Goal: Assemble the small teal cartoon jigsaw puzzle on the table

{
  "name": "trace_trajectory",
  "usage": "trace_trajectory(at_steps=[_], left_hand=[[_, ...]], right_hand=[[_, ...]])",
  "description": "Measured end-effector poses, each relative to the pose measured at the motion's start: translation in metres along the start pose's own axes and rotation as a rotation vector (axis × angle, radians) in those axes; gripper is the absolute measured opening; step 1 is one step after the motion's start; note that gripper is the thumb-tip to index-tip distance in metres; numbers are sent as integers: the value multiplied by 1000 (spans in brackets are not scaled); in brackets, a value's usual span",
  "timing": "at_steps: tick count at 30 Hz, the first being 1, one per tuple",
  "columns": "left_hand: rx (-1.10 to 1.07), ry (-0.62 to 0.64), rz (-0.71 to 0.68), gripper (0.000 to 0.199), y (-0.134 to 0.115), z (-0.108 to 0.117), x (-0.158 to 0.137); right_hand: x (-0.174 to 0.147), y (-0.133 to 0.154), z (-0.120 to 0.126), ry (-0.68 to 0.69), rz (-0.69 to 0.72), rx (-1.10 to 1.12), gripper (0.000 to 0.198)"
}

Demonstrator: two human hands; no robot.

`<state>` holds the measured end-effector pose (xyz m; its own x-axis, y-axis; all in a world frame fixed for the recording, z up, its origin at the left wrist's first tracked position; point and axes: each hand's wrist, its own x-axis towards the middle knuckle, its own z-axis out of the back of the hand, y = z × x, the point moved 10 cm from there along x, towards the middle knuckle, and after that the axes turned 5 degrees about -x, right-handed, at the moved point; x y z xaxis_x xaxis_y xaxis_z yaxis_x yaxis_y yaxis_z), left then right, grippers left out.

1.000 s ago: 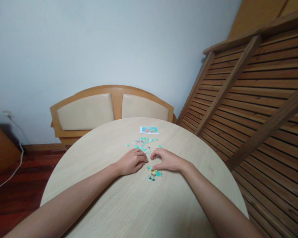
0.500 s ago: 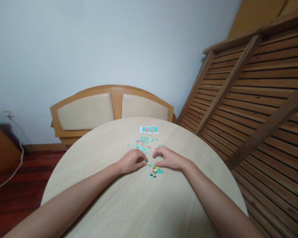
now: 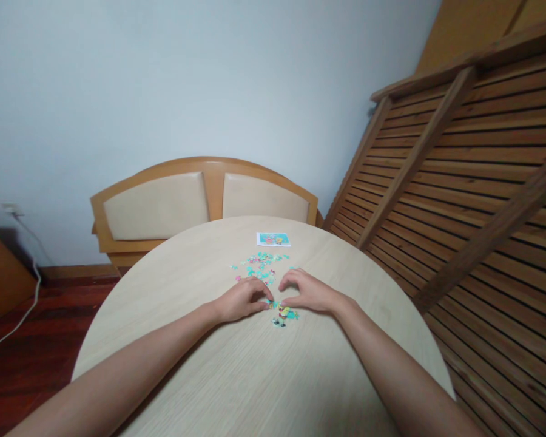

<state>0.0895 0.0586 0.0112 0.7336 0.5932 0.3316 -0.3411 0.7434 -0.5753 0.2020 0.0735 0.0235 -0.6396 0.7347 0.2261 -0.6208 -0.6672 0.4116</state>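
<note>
A partly joined jigsaw puzzle [image 3: 283,314] lies flat on the table, showing a yellow cartoon figure on turquoise. At its upper left edge, my left hand [image 3: 244,300] pinches a small turquoise puzzle piece [image 3: 270,303], partly covered by the fingertips. My right hand [image 3: 310,291] rests at the puzzle's upper right, thumb by its top edge and curved fingers apart from the thumb, with nothing seen between them. Beyond both hands, loose puzzle pieces [image 3: 262,260], turquoise, pink and white, are scattered.
A printed picture card [image 3: 273,240] lies past the loose pieces on the round wooden table [image 3: 200,376]. Behind the table stands a padded headboard [image 3: 159,206] against the wall. Slatted wooden panels [image 3: 464,170] lean on the right. A white cable [image 3: 35,291] hangs at left.
My left hand has shifted slightly right and down, bringing the piece against the puzzle's edge. A pink piece now shows behind that hand. My right hand has barely moved.
</note>
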Motion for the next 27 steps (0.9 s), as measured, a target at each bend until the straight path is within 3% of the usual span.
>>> trace_trajectory(at_steps=[15,18,21,24,27], left_hand=[[160,114,-237,25,-34,0,-4],[171,122,-249,22,-36,-1,-6],[184,122,-245,21,-36,-2,-7],[188,128,-250,21,-37,-3,-7],[193,138,-259,21,-37,-4,-8]], right_hand=[[4,-5,1,-4,-21,-94,39],[0,-3,6,-81,-14,-107,38],[-11,-9,21,-223,-38,-78,24],[-27,-33,37,-347,-152,-74,11],[-40,-57,40,-355,-254,-119,14]])
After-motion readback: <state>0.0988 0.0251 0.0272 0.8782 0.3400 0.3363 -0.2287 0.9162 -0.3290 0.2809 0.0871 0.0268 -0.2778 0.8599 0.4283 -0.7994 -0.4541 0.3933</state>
